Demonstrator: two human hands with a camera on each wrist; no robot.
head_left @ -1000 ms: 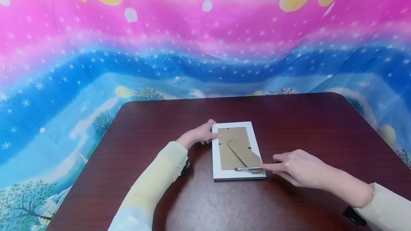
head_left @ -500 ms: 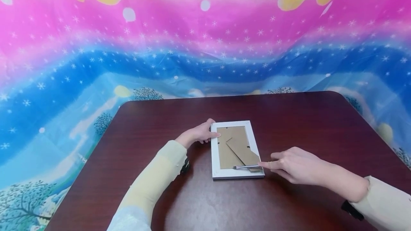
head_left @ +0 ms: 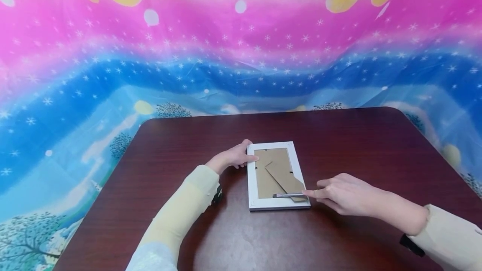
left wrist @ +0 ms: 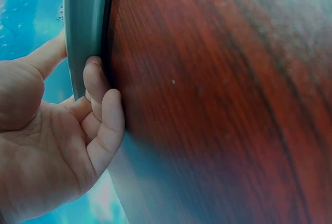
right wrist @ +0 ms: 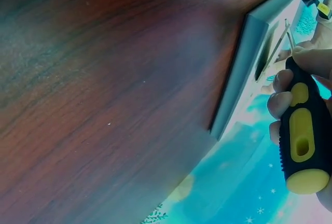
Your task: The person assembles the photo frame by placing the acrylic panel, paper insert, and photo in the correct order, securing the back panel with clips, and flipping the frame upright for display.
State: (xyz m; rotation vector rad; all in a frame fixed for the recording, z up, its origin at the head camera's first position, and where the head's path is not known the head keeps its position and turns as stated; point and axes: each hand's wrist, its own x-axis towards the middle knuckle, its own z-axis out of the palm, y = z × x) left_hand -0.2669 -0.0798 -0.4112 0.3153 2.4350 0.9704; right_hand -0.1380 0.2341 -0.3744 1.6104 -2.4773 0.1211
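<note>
A white picture frame lies face down on the table, its brown backing board showing. A brown easel stand is on that board. My left hand holds the frame's left edge, thumb on top of the border; its other fingers are bent against the side. My right hand grips a screwdriver by its black and yellow handle. In the head view the flat-tipped shaft reaches leftward across the stand's near end; whether the tip touches the board cannot be told.
The dark reddish-brown table has rounded far corners. A pink and blue printed cloth hangs behind it and around its sides. Black bands are worn on the wrists.
My right hand has shifted very slightly left, and the screwdriver's shaft sits a little differently over the stand's near end. My left hand keeps its hold on the frame.
</note>
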